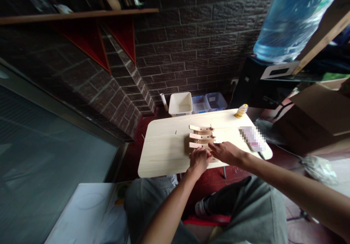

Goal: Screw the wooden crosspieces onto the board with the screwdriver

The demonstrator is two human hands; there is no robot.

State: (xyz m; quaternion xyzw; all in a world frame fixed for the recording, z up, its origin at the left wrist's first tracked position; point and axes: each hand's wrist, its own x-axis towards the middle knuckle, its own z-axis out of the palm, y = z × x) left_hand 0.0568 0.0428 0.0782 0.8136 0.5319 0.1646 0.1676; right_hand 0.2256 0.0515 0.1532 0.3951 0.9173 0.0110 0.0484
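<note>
A small wooden rack (201, 136) with several parallel light-wood arms, dark holes along them, lies on a pale wooden table (164, 153). My left hand (199, 159) is closed around the near end of this rack, its fingers curled and partly covering the nearest arm. Close beside it, my right hand (225, 152) reaches in from the right with its fingertips pressed together at the rack's near right part. Whatever is between those fingertips is too small to make out. A small dark stick-like piece (175, 132) lies left of the rack.
On the table's right side stand a clear bottle with yellow parts (241, 110) and a blurred flat object (253, 138). Behind the table are a cream bin (181, 103) and bluish plastic bins (216, 101). A water dispenser with a blue jug (287, 22) is at the right.
</note>
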